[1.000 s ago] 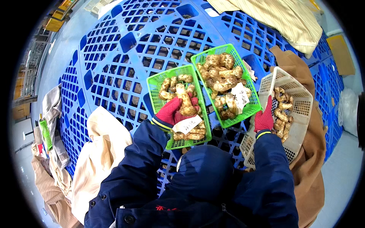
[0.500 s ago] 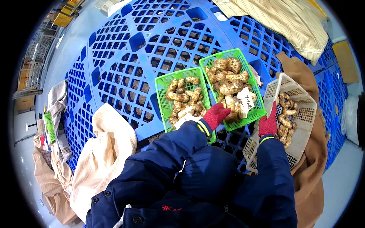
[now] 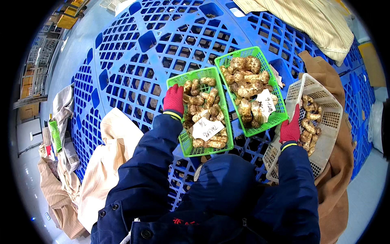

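Observation:
Two green plastic baskets of thick-stemmed brown mushrooms stand side by side in front of me. My left hand (image 3: 174,99), in a red knitted glove, is closed over the left rim of the left green basket (image 3: 230,138). Across its mushrooms (image 3: 196,100) lies a white handwritten paper tag (image 3: 206,129). The right green basket (image 3: 222,61) carries a similar tag (image 3: 266,105) on larger mushrooms (image 3: 248,87). My right hand (image 3: 290,129), also red-gloved, is by that basket's near right corner, over the grey basket's left side. Its finger points away from me; the other fingers are partly hidden.
A pale grey plastic basket (image 3: 328,118) on the right holds more mushrooms (image 3: 310,126). Brown cloth (image 3: 339,171) lies beneath it. Blue lattice pallets (image 3: 134,83) support the baskets. Beige cloth (image 3: 107,154) drapes on the left, and striped cloth (image 3: 300,24) lies at the far right.
My left hand has moved left from between the green baskets to the left basket's outer rim. The left basket's near end has shifted, and its tag shows fully. My right hand stays nearly in place.

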### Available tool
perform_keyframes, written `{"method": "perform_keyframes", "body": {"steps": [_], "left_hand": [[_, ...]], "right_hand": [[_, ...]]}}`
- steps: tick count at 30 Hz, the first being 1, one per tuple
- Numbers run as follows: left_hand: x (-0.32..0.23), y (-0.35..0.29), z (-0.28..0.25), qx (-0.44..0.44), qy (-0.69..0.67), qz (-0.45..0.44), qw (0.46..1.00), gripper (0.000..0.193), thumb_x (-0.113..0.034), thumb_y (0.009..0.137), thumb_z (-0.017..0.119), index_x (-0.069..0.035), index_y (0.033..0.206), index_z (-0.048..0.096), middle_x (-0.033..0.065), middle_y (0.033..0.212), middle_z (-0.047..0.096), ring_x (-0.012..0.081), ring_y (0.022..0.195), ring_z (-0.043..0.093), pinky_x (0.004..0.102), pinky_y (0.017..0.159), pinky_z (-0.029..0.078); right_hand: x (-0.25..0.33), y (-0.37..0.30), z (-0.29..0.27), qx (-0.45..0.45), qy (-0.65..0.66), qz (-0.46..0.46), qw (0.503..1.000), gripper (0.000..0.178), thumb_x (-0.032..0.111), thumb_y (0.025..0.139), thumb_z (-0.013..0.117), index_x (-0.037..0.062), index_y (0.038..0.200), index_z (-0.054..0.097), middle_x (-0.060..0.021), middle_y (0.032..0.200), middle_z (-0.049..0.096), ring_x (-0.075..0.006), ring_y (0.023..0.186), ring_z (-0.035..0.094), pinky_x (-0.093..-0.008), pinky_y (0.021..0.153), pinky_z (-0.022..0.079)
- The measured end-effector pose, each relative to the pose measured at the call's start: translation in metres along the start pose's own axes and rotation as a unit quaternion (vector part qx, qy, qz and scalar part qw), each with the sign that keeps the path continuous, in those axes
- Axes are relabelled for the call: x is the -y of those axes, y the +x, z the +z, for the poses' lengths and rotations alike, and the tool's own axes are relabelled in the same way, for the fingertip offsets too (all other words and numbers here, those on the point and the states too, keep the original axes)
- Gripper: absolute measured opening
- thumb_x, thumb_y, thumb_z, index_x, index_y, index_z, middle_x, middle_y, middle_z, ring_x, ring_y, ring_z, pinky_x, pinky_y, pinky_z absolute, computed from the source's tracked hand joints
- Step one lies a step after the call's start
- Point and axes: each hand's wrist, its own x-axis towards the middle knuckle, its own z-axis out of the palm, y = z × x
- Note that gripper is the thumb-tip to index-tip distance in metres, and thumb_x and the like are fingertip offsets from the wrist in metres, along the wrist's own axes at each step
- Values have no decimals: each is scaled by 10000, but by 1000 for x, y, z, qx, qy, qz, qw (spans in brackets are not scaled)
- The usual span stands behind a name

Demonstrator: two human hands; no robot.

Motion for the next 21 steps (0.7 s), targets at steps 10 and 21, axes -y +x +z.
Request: {"method": "perform_keyframes", "body": {"steps": [10,21], "left_hand": [[-10,73,51,249,50,-221,942,398,-322,711,624,-53,1003,590,188,1011,609,327,952,592,387,803,472],[-14,63,-13,85,-139,-129,978,356,-288,660,689,-26,878,586,179,815,622,346,791,599,395,715,487]], "right_hand": [[-17,4,13,-68,32,-86,993,718,64,781,503,239,1393,170,-201,1067,573,-351,743,602,-407,619,459],[-32,15,17,-106,-11,-121,987,726,91,775,505,253,1393,161,-213,874,604,-353,619,576,-411,557,438]]}}
